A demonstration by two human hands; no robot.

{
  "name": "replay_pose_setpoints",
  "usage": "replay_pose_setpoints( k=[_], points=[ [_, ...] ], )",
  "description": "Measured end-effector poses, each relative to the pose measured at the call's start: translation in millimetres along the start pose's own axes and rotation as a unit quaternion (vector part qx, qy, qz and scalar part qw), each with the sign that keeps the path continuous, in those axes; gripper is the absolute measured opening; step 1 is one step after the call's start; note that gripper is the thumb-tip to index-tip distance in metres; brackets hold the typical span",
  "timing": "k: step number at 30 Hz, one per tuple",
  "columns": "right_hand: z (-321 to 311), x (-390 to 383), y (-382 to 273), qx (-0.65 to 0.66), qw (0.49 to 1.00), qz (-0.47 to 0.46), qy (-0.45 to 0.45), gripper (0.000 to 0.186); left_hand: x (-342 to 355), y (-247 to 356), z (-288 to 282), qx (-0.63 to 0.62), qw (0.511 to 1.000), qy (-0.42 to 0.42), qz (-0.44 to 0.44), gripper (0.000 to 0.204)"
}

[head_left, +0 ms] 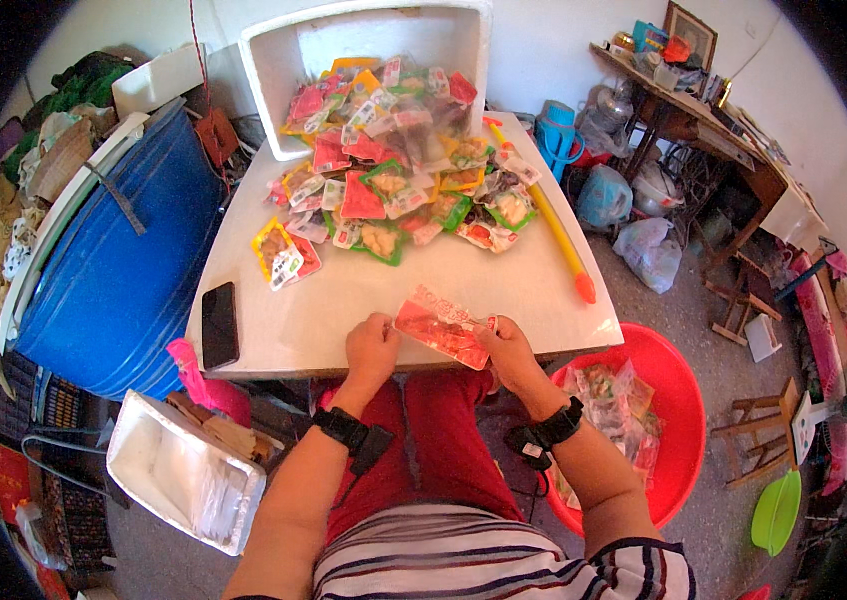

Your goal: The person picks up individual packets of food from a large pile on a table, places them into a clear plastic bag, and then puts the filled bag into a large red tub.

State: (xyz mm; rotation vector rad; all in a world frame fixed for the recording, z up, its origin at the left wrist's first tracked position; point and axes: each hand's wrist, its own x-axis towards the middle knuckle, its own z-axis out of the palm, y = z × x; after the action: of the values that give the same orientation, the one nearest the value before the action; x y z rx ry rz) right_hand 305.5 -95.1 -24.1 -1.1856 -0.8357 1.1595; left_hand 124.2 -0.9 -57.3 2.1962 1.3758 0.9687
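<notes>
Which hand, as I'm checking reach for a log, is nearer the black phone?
The left hand: it is by the table's front edge, right of the black phone, while the right hand is farther right, with the red packet between the hands.

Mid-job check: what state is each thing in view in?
Red packet, held at both ends; sealed or torn, unclear
Left hand, closed on its left end
Right hand, closed on its right end
Large foam box, open, tipped sideways
Packet heap, loose, spilling out
Phone, flat, dark
Yellow tube, lying down
Red basin, open, part-filled
Small foam box, open
</notes>
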Motion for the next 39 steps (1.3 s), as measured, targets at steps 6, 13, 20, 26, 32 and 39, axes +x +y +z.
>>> replay_pose_setpoints(
  k=[6,13,20,26,32,39],
  points=[
    [-18.5,16.4,20.0,-0.117,0.993,-0.016,0.003,0.011,0.1,-1.4,-0.2,0.007,1.0,-0.002,0.003,0.016],
    [-4.4,8.3,10.0,-0.075,0.997,-0.001,-0.003,0.012,-1.5,-0.8,-0.2,-0.022,1.0,0.012,0.007,0.014],
    [-12.0,21.2,14.7,-0.117,0.988,0.02,-0.103,0.018,-5.6,23.2,-10.1,-0.044,0.995,0.019,0.086,0.01],
    [25.4,29.6,-0.4,0.056,0.988,0.115,-0.086,0.018,-9.6,21.8,-1.5,-0.018,0.988,-0.023,0.15,0.014],
    [15.5,36.6,-7.5,-0.138,0.973,0.091,-0.163,0.019,-11.3,27.3,-2.3,-0.015,0.986,-0.007,0.167,0.015],
    [27.0,33.7,2.2,0.011,0.981,0.161,-0.113,0.012,-11.9,27.8,-1.7,-0.026,0.984,0.001,0.175,0.015]
  ],
)
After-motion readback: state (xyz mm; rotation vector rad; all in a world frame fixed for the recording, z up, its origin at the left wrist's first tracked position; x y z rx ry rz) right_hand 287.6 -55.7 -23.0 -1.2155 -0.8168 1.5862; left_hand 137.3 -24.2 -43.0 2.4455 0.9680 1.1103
